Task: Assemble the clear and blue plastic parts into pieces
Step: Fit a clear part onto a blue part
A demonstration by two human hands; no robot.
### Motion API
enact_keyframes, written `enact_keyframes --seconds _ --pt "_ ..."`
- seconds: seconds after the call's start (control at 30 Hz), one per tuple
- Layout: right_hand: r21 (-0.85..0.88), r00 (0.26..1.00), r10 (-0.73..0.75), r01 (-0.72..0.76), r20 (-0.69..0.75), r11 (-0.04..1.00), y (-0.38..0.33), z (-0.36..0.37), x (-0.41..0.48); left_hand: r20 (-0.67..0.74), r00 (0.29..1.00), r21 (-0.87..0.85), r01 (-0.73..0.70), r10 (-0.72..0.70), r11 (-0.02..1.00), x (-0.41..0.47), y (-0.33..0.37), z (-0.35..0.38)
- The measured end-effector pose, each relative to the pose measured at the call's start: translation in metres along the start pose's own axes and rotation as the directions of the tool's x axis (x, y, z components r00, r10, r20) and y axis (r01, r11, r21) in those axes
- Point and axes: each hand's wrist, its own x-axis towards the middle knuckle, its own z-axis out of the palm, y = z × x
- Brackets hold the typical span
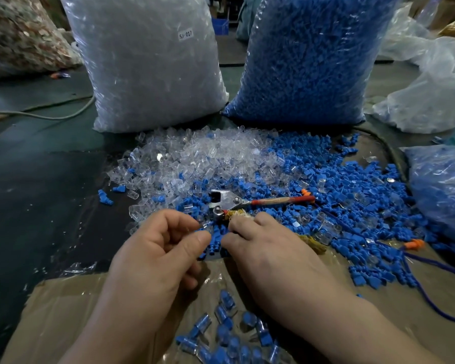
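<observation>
A heap of clear plastic caps (195,158) lies mixed with a heap of blue plastic plugs (352,185) on the dark table. My left hand (163,248) pinches a small clear cap (206,225) between thumb and forefinger. My right hand (268,248) lies palm down on the blue plugs just right of it, its fingertips among the plugs; whether it holds one is hidden. Several assembled clear-and-blue pieces (229,334) lie on the cardboard (63,311) between my forearms.
A tall bag of clear caps (147,61) and a tall bag of blue plugs (313,59) stand behind the heaps. Red-handled pliers (247,202) lie on the pile. More bags (441,190) sit at the right; a blue cord (426,292) and a grey cable (50,115) cross the table.
</observation>
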Motion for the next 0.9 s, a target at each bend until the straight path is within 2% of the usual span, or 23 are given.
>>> enact_keyframes --seconds 0.3,0.37,0.53,0.67,0.77,0.83,0.9 --pt "0.069 0.998 0.050 -0.046 -0.050 0.997 0.002 -0.003 -0.002 -0.034 0.998 0.098 0.053 -0.050 0.994 0.000 0.004 -0.004" --pt "0.072 0.995 0.076 -0.072 -0.064 0.995 0.003 -0.002 -0.002 -0.046 0.998 0.064 0.047 -0.044 0.997 0.000 0.006 -0.003" --pt "0.060 0.992 0.107 -0.103 -0.061 0.993 0.001 -0.001 -0.004 -0.019 0.992 -0.162 0.122 -0.126 0.979 0.000 0.010 -0.003" --pt "0.182 0.979 0.169 -0.147 -0.112 0.972 0.006 -0.003 -0.008 0.034 0.988 -0.139 0.157 -0.154 0.978 -0.002 0.011 -0.004" --pt "0.491 0.932 0.338 -0.236 -0.129 0.839 0.005 -0.008 -0.011 0.070 0.989 -0.062 0.134 -0.130 0.989 -0.005 0.011 -0.002" --pt "0.731 0.898 0.440 -0.289 -0.018 0.619 0.005 -0.011 -0.013 0.092 0.989 -0.055 0.122 -0.117 0.991 -0.007 0.010 0.002" --pt "0.898 0.892 0.433 -0.289 0.127 0.331 0.005 -0.015 -0.013 0.120 0.986 -0.063 0.125 -0.117 0.990 -0.007 0.008 0.005"
